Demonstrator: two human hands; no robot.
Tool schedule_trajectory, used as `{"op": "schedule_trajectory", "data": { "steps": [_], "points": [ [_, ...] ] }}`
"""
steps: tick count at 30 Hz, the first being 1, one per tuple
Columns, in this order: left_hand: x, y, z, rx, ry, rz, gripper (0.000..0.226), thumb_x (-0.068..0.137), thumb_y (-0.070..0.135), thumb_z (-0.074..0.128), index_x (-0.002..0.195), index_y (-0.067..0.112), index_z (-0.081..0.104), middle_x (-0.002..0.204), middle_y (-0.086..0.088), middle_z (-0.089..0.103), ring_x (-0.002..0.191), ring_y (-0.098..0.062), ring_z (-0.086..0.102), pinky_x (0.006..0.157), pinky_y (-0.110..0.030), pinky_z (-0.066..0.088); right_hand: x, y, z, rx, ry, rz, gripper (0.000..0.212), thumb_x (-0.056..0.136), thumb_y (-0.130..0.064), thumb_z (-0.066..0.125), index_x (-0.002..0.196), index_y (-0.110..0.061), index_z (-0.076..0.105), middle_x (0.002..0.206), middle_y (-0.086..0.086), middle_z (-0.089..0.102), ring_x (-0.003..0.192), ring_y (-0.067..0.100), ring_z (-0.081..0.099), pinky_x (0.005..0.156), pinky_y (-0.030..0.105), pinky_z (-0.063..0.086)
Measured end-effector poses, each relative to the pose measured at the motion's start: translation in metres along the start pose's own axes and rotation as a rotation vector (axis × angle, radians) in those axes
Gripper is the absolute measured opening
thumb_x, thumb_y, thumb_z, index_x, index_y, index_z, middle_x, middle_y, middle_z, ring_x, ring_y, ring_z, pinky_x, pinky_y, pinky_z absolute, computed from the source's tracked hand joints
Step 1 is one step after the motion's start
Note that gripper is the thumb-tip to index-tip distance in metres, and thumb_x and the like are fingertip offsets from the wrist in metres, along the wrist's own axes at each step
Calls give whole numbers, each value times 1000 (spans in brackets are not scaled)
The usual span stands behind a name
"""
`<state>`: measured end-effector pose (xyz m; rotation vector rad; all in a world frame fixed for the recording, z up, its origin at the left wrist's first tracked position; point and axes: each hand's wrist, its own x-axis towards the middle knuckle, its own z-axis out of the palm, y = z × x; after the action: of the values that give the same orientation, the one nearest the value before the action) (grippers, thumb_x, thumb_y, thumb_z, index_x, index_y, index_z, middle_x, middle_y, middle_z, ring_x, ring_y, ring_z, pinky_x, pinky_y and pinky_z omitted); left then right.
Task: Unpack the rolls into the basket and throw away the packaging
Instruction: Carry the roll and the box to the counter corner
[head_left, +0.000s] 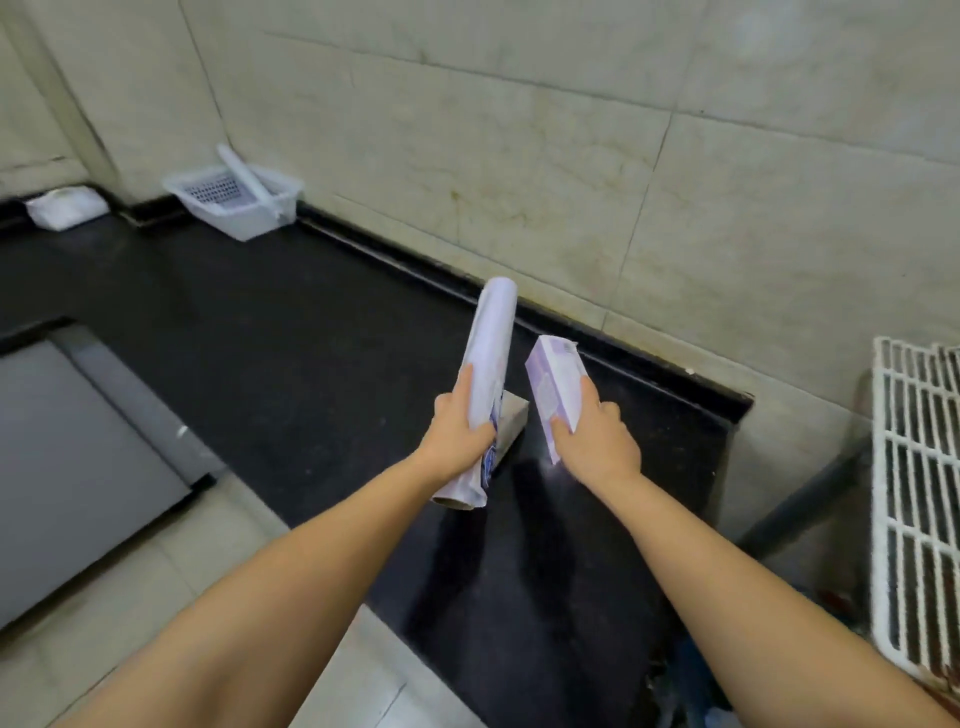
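I see a polished black stone countertop running along a wall of large cream marble-look tiles, with a raised black lip where the two meet. My left hand is closed around a long white roll with a lilac tint, held tilted above the counter; its cardboard core shows at the near end. My right hand is closed on an open lilac cardboard carton, thumb along one face, just beside the roll but apart from it. Behind the roll a grey-white box lies on the counter; I cannot tell whether the roll touches it. Far back against the wall sits a white perforated plastic basket with one white roll leaning in it. A white soft packet lies further left. A white wire rack stands at the right edge, and a grey panel sits below the counter over pale floor tiles.
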<state>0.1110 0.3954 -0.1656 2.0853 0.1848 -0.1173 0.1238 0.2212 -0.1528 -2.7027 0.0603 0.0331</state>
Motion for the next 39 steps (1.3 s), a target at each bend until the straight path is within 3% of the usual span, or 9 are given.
{"op": "schedule_trajectory", "data": {
  "steps": [5,10,13,20,28,39],
  "points": [
    [-21,-45,-114,15,165,-67,83,84,20,50,146,41,-1,133,-10,28,110,-30,47,92,-31,36,2,-86,14,-27,-25,-150,64,92,-42,42,147,-24,13,124,20,46,104,40,54,82,45,49],
    [-56,-118,-231,54,312,-201,83,85,18,51,147,39,0,138,-14,28,120,-36,45,103,-41,37,-6,-196,55,-19,-45,-279,63,92,-39,43,147,-25,13,122,19,46,101,38,54,81,43,49],
    [-74,-162,-302,74,338,-249,81,87,18,50,147,40,-2,140,-14,27,121,-38,45,102,-49,41,-14,-269,91,3,-71,-337,64,92,-40,42,147,-27,12,120,16,46,97,35,54,76,40,48],
    [-81,-236,-432,120,376,-336,82,87,20,50,148,38,-1,140,-18,29,120,-39,46,97,-38,40,-16,-403,166,-7,-138,-401,64,92,-42,42,146,-28,12,118,15,47,93,32,56,76,41,53],
    [24,-275,-492,83,311,-375,84,85,17,52,149,33,0,143,-19,32,118,-38,50,99,-44,45,73,-488,220,-25,-153,-400,64,92,-40,42,147,-26,12,121,17,47,95,34,57,80,45,53],
    [235,-284,-563,126,231,-478,82,86,21,51,148,33,-2,145,-22,25,122,-41,45,101,-39,37,241,-581,278,-111,-251,-336,64,93,-41,42,147,-25,12,123,17,46,99,33,57,81,43,52]
  ]
}}
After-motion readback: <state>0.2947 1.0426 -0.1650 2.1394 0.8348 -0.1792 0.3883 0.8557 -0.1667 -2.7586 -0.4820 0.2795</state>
